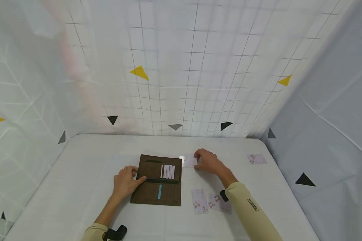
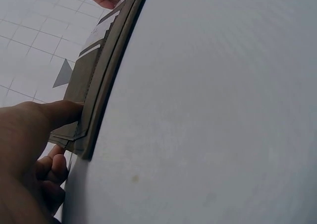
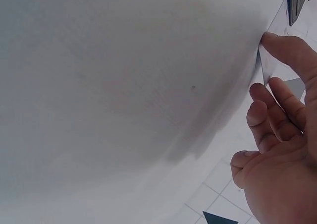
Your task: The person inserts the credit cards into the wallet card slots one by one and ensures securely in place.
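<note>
Brown and lying open, the wallet (image 1: 153,170) is pinched at its left edge by the left hand (image 1: 125,182). Just right of the wallet, a pale card (image 1: 188,161) is pinched by the right hand (image 1: 209,162). Pick-up seems to be the step; next, the card would need to be brought to the wallet.

A white table (image 1: 63,187) with rounded far corners stands before a white back sheet (image 1: 172,36) marked with thin grid lines (image 1: 194,30). Two yellow triangles (image 1: 140,72) sit on that sheet; lower down, a grey triangle (image 1: 175,127) lies between two black triangles (image 1: 112,119). Pale branching lines (image 1: 31,103) mark the left sheet (image 1: 15,67); the right sheet (image 1: 328,100) is creased
</note>
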`<state>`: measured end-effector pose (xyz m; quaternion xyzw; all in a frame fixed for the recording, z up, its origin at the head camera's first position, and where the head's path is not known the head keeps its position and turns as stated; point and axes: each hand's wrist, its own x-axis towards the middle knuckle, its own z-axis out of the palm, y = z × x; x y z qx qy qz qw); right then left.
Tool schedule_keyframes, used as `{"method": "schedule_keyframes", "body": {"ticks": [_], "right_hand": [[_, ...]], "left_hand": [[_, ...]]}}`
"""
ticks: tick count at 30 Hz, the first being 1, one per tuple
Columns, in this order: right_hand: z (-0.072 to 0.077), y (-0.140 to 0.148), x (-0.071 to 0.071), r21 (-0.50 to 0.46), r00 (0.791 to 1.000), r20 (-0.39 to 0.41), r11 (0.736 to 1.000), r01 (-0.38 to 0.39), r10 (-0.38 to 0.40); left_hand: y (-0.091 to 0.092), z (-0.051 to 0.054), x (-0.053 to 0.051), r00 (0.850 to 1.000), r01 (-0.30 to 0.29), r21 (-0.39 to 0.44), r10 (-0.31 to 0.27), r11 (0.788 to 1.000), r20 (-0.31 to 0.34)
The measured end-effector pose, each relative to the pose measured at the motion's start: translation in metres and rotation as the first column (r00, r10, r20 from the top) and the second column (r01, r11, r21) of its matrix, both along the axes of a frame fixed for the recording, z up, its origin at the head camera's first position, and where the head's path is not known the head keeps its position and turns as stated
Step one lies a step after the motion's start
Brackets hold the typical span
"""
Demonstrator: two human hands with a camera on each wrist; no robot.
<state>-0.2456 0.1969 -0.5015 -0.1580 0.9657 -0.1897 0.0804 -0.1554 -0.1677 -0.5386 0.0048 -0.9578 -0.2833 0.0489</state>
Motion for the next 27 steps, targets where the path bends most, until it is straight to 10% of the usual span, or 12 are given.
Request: {"method": "schedule_keyframes", "body": {"ticks": [27], "right_hand": [[-0.0016, 0.0072, 0.0095, 0.038, 0.998, 0.060, 0.999, -0.011, 0.009]], "left_hand": [[-0.0010, -0.0023, -0.0002, 1.000, 0.004, 0.001, -0.004, 1.000, -0.009]]}}
